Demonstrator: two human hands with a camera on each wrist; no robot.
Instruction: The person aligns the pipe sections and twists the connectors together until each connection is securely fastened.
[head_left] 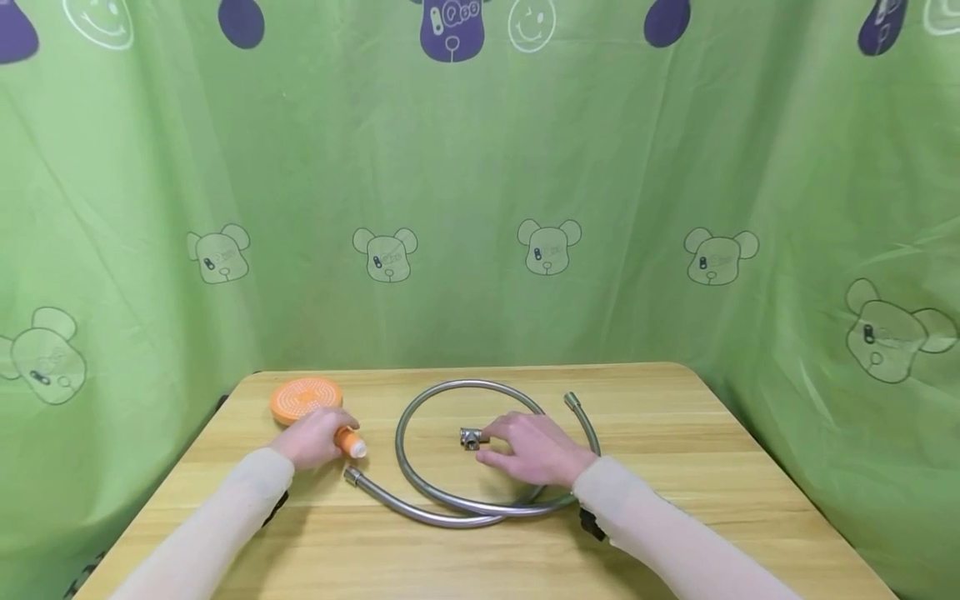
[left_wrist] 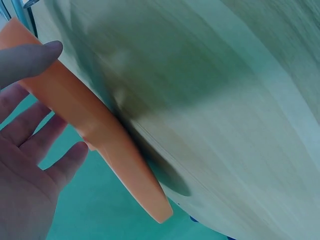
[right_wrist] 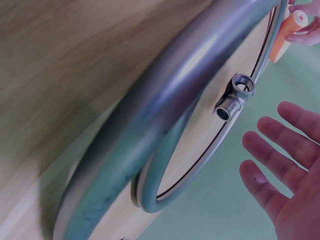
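Behind the long, looped hose of silvery-grey metal (head_left: 487,507) and to both sides of it hangs a green curtain (head_left: 465,317) printed with bear faces, smiling circles and purple shapes. Beneath the hose spreads a tabletop (head_left: 420,562) of light, grained wood. The hose itself lies in one wide loop, with its two ends stretching out to the left and the right. Left of the hose is a round, orange shower head (head_left: 306,398), its dotted face turned upward and the white tip of its orange handle (head_left: 347,440) near the hose's left end. The left hand (head_left: 317,437) grasps this handle, thumb on one side and fingers on the other. Over the right part of the hose's loop reaches the right hand (head_left: 543,450), released, its fingers extended and holding nothing. Inside the hose's loop rests a small, shiny metal tee fitting (head_left: 471,438) with threaded openings, just beside the right hand's fingertips; whether any fingertip touches it, I cannot tell.
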